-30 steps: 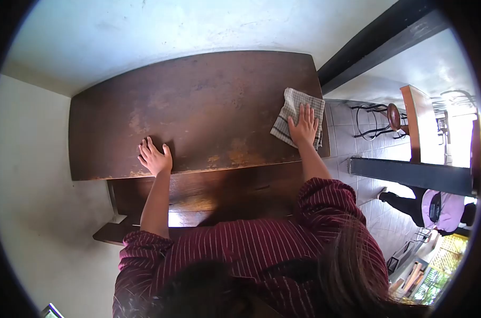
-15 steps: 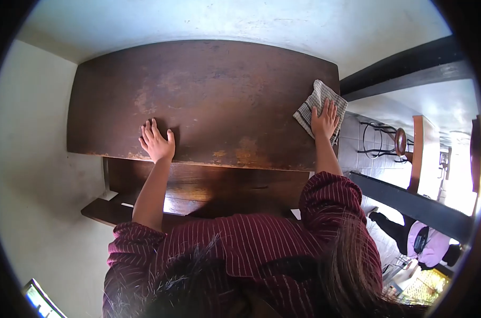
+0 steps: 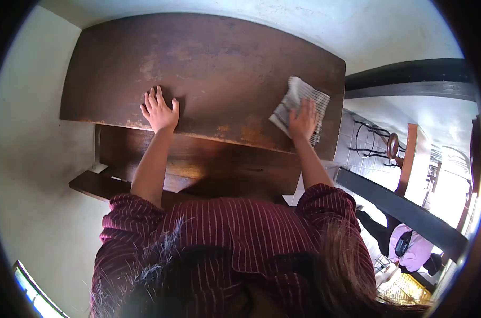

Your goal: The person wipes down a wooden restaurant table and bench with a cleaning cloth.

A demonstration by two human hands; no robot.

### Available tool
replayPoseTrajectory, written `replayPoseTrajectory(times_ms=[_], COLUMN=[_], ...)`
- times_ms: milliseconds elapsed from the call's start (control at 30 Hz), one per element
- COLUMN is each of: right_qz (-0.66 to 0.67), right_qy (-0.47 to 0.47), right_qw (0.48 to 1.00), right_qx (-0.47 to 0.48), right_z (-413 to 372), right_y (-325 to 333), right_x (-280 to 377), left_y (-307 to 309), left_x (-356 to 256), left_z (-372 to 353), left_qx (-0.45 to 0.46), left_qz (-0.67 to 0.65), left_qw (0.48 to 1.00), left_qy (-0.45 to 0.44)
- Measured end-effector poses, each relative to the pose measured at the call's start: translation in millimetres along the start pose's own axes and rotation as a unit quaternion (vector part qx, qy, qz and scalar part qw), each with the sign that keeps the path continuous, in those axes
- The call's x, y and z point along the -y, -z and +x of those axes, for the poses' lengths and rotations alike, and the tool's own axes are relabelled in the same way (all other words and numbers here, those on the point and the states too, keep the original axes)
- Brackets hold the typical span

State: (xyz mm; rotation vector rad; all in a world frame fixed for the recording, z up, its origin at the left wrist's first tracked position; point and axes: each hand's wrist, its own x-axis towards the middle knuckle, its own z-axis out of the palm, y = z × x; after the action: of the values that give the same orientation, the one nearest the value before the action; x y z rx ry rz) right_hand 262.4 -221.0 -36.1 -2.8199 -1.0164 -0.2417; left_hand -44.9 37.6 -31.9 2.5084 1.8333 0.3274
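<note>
A worn dark brown wooden tabletop (image 3: 219,74) stretches out in front of me. My left hand (image 3: 161,112) rests palm down near its front edge, fingers spread, holding nothing. Toward the right end of the table lies a grey-and-white checked cloth (image 3: 293,99), spread out flat. On top of the cloth is my right hand (image 3: 303,121), slightly blurred, its fingers stretched out flat and pressing it against the wood.
Below the table's front edge is a brown wooden bench (image 3: 224,164). White walls (image 3: 33,106) stand at the left and back. Dark rails (image 3: 410,79) run at the right, beyond which are a metal-framed stool (image 3: 370,140) and a person in a pink top (image 3: 414,249).
My right hand and the cloth have slid left, away from the table's right edge. My left hand stays on about the same spot of the wood. The view has tilted a little.
</note>
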Motion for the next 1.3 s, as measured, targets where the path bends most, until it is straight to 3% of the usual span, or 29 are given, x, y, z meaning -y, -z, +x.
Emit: replayPoseTrajectory(times_ms=[33,100,800,900,1100,1300], right_qz=[-0.002,0.032,0.08,0.119,0.065,0.035], right_qy=[-0.002,0.08,0.068,0.049,-0.072,-0.082], right_qw=[1.0,0.996,0.994,0.991,0.995,0.996], right_qx=[0.008,0.03,0.035,0.035,0.018,0.029], right_z=[-12.0,-31.3,-30.6,-29.0,-18.6,-4.6], right_y=[5.4,15.6,16.0,12.4,5.1,1.8], right_x=[15.7,36.6,38.1,36.4,38.2,38.6], left_y=[-0.1,-1.9,-9.0,-9.4,-8.0,-8.1], left_x=[0.5,0.1,3.6,3.7,2.7,2.2], left_z=[0.2,-1.0,1.5,1.5,0.8,0.2], left_qx=[-0.004,0.002,0.007,0.007,-0.004,0.001], left_qz=[0.002,0.001,0.001,0.003,0.016,0.007], left_qw=[1.0,1.0,1.0,1.0,1.0,1.0], left_qy=[-0.003,-0.002,-0.009,-0.008,-0.013,-0.009])
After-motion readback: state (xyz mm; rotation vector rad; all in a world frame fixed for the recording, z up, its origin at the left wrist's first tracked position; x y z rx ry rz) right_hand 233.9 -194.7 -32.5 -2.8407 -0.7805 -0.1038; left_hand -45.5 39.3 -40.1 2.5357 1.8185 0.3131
